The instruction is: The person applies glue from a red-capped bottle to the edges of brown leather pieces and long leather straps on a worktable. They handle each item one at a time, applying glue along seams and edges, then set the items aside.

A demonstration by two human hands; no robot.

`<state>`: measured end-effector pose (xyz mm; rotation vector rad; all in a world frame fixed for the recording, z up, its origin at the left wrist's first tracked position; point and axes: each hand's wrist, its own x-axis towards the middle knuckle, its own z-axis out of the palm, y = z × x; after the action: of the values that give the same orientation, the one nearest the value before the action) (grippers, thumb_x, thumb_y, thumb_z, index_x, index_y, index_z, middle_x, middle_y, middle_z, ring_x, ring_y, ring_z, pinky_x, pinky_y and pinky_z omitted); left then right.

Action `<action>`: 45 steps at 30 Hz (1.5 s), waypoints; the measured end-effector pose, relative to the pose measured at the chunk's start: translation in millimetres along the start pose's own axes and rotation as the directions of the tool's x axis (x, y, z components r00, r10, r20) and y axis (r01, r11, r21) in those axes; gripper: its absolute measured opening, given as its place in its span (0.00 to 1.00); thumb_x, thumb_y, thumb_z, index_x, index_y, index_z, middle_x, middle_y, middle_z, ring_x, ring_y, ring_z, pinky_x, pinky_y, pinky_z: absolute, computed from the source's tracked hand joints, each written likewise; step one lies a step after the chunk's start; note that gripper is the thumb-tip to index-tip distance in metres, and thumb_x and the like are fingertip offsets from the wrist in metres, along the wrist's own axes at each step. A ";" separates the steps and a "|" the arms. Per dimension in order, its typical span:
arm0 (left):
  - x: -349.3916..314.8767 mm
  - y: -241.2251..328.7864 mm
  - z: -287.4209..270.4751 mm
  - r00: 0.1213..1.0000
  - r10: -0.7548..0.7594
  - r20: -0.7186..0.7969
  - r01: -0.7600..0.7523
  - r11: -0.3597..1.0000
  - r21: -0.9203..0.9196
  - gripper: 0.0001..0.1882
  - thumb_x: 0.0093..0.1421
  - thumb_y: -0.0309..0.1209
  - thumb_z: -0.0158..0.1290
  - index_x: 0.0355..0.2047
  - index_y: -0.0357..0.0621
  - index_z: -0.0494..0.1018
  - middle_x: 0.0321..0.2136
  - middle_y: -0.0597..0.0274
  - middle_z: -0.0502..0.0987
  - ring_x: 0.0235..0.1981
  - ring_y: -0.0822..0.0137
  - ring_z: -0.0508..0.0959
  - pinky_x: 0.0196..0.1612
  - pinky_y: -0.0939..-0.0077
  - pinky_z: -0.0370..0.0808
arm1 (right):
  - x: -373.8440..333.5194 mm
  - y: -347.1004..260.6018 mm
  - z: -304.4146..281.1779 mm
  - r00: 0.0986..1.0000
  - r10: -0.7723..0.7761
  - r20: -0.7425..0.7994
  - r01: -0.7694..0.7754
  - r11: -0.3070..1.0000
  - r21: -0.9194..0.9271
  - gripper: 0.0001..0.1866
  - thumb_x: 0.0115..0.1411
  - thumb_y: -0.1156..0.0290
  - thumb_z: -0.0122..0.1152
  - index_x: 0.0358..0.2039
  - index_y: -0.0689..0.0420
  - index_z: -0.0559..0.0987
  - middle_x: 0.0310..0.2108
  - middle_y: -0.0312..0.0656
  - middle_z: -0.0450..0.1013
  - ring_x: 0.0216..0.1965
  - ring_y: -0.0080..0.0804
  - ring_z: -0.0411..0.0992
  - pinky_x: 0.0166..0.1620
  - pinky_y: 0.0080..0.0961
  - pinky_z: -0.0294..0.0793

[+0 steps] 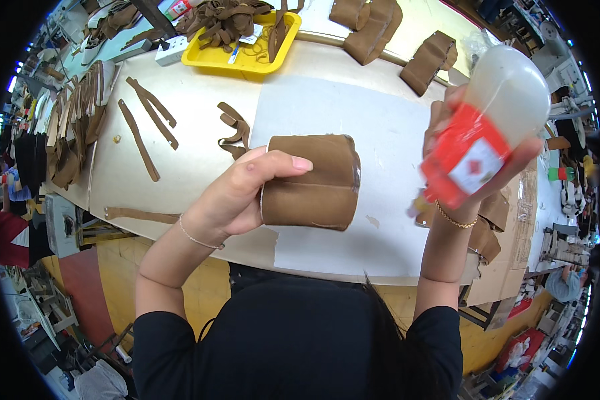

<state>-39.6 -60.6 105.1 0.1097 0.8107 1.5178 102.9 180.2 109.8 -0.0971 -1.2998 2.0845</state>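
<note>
My left hand [237, 190] is closed on a brown curved band of fabric or leather [317, 193], thumb on top and fingers underneath. A shiny wet-looking strip runs along the band's right edge. To the right, my right hand [457, 183] grips a translucent squeeze bottle [510, 97] with a red label. The bottle is tilted, its nozzle pointing down and left, well apart from the band. Motion blurs its tip, and the bottle hides part of my right fingers.
A yellow tray [283, 57] of brown strips stands at the back. Loose brown strips [140, 143] lie on the left of the table. More curved brown bands [427, 63] rest at the far right. A white power strip [172, 51] sits beside the tray.
</note>
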 end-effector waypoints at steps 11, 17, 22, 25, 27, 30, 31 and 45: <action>40.6 -29.7 -25.8 0.971 0.237 -0.014 -0.233 0.962 0.140 0.35 0.51 0.19 0.57 0.58 0.36 0.55 0.52 0.55 0.67 0.54 0.61 0.70 0.55 0.63 0.69 | 18.8 2.4 -4.3 0.994 0.111 -0.003 -0.106 0.951 0.289 0.45 0.55 0.29 0.43 0.41 0.68 0.71 0.30 0.47 0.73 0.26 0.30 0.72 0.19 0.19 0.73; 41.5 -31.8 -35.1 0.983 0.137 0.124 -0.093 0.947 -0.309 0.22 0.61 0.28 0.45 0.56 0.36 0.61 0.51 0.51 0.70 0.53 0.57 0.72 0.55 0.58 0.70 | 21.0 2.9 2.4 0.984 0.084 -0.160 -0.046 0.972 0.229 0.43 0.55 0.29 0.44 0.41 0.65 0.71 0.32 0.47 0.75 0.28 0.28 0.75 0.22 0.19 0.77; 26.7 -33.0 -18.2 0.983 0.156 0.098 -0.146 0.985 -0.096 0.24 0.63 0.29 0.44 0.59 0.37 0.56 0.54 0.52 0.67 0.54 0.60 0.71 0.58 0.61 0.68 | 27.6 5.8 11.5 0.969 -0.112 -0.222 0.095 0.992 -0.086 0.43 0.55 0.30 0.43 0.47 0.63 0.68 0.37 0.47 0.74 0.33 0.29 0.76 0.31 0.22 0.80; 10.9 -27.2 6.9 0.974 0.207 0.087 -0.218 0.965 0.148 0.28 0.63 0.29 0.45 0.61 0.37 0.52 0.55 0.54 0.65 0.56 0.62 0.68 0.59 0.65 0.65 | 31.6 5.0 12.4 0.959 -0.238 -0.151 0.196 0.948 -0.250 0.42 0.58 0.32 0.43 0.51 0.62 0.66 0.40 0.48 0.74 0.35 0.29 0.76 0.36 0.25 0.80; 4.1 -26.2 15.0 0.970 0.224 0.092 -0.239 0.945 0.222 0.29 0.62 0.29 0.46 0.62 0.37 0.51 0.55 0.54 0.65 0.56 0.63 0.67 0.59 0.67 0.64 | 36.2 2.2 18.5 0.941 -0.310 -0.138 0.251 0.910 -0.330 0.42 0.58 0.33 0.43 0.52 0.62 0.65 0.41 0.48 0.74 0.36 0.29 0.76 0.36 0.26 0.80; -2.7 -25.9 17.2 0.967 0.241 0.087 -0.255 0.938 0.235 0.31 0.60 0.29 0.47 0.62 0.36 0.51 0.55 0.54 0.65 0.56 0.64 0.67 0.59 0.68 0.63 | 34.9 1.1 42.5 0.914 -0.382 -0.137 0.312 0.878 -0.364 0.41 0.59 0.34 0.43 0.54 0.62 0.64 0.42 0.49 0.74 0.37 0.30 0.76 0.36 0.27 0.80; -4.3 -25.9 17.2 0.964 0.252 0.087 -0.266 0.935 0.233 0.32 0.59 0.28 0.47 0.62 0.36 0.51 0.55 0.53 0.65 0.56 0.64 0.67 0.59 0.68 0.63 | 34.3 1.2 40.9 0.915 -0.387 -0.116 0.319 0.867 -0.382 0.41 0.59 0.34 0.42 0.54 0.62 0.64 0.42 0.49 0.74 0.37 0.30 0.76 0.36 0.27 0.80; -13.1 -24.6 25.7 0.963 0.265 0.043 -0.265 0.910 0.320 0.36 0.53 0.33 0.51 0.60 0.35 0.54 0.53 0.53 0.67 0.54 0.64 0.68 0.57 0.69 0.64 | 19.4 6.9 24.1 0.886 -0.455 -0.089 0.350 0.783 -0.514 0.46 0.56 0.28 0.39 0.55 0.62 0.63 0.42 0.47 0.74 0.38 0.31 0.76 0.39 0.28 0.80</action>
<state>-3.5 -64.4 116.1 0.4799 1.0762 1.6250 75.0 170.8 121.5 -0.2282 -1.5289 1.3126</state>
